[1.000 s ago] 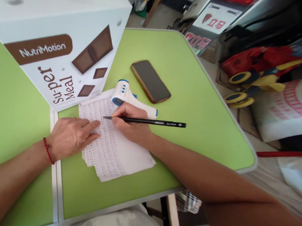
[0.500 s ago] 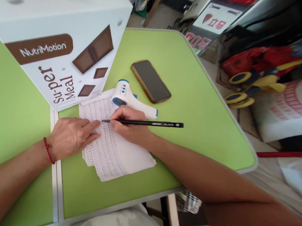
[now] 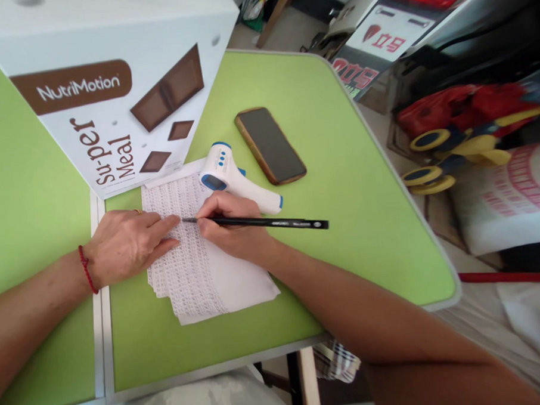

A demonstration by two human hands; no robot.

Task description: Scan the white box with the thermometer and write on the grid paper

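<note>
Several sheets of paper covered with rows of small handwriting lie on the green table. My right hand rests on them, fingers closed round a black pen whose tip points left at the writing. Flat on the left side of the sheets is my left hand, fingers stretched out, the index fingertip beside the pen's tip. A red cord bracelet circles the left wrist. Just beyond my right hand, a white and blue infrared thermometer lies on the paper's upper edge.
A tall white NutriMotion box stands at the back left. The phone lies behind the thermometer. A metal seam crosses the green table. To the right are a white sack and yellow-handled things.
Almost nothing differs. The pen's position has shifted very slightly, and both hands stay where they were on the paper.
</note>
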